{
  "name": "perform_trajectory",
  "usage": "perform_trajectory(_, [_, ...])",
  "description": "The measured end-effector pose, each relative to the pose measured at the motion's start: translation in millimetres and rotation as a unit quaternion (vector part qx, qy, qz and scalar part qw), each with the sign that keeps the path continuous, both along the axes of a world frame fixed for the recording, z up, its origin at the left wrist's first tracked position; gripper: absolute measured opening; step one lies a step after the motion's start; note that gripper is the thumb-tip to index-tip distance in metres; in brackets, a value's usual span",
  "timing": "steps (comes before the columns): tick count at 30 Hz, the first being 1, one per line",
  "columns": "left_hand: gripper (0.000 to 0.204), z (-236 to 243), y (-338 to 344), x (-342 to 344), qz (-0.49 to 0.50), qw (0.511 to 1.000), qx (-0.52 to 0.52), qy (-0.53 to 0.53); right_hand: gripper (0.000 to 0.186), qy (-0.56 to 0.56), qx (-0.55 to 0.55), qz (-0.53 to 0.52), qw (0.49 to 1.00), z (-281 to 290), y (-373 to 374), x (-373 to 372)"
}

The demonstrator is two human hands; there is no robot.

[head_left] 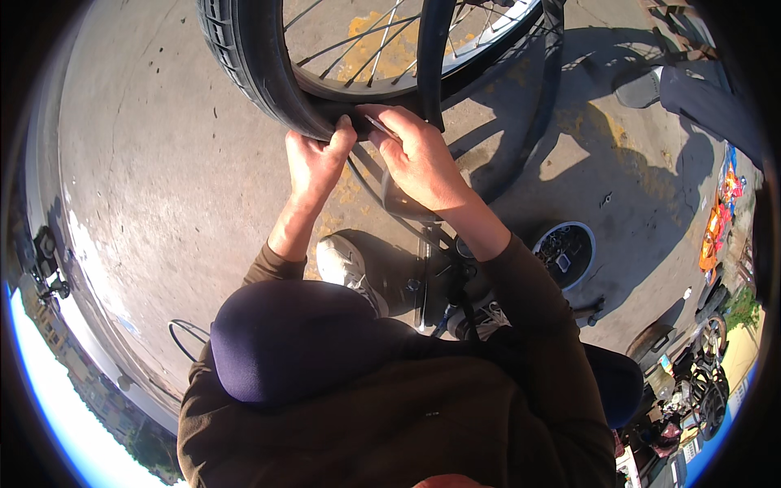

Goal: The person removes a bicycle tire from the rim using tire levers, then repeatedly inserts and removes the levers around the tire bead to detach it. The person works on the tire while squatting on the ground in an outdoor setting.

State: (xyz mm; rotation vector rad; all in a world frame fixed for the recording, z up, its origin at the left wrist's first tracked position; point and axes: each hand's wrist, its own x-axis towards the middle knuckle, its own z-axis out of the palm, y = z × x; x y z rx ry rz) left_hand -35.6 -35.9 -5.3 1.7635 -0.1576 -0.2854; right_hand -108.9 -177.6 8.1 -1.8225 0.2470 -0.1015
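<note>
A bicycle wheel with a black treaded tyre [244,61] stands at the top of the view, its dark spokes [358,37] running inside the rim. My left hand [316,167] is closed on the tyre's near edge, thumb pressed on top. Close beside it, my right hand [419,159] pinches a thin metal tool [381,128] against the wheel's edge; its exact kind is unclear. A black inner tube [434,61] hangs loose across the wheel just beyond my right hand, and more black rubber loops down to the right.
Below my right forearm stands a round bucket [565,254] with small parts inside. A person's shoe [639,85] and trouser leg are at upper right. An air pump-like object [455,293] lies near my shoes. Orange packaging [716,232] and a parked bike [712,374] are far right.
</note>
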Motion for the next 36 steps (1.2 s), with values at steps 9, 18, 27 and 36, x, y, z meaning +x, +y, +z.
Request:
perform_trajectory(9, [0.017,2,0,0,-0.007,1.0,0.004,0.005,0.029,-0.026,-0.006,-0.013,1.0,-8,5,10])
perform_trajectory(18, [0.018,0,0,-1,0.0,1.0,0.004,0.002,0.024,-0.046,0.009,-0.016,0.999,-12,4,10])
perform_trajectory(27, [0.018,1,-1,0,-0.004,1.0,0.011,0.0,0.017,0.07,0.036,-0.025,0.997,-6,3,20])
perform_trajectory(36, [0.017,3,-1,-1,-0.006,1.0,0.005,0.0,0.014,0.003,0.006,-0.074,0.997,-13,8,17])
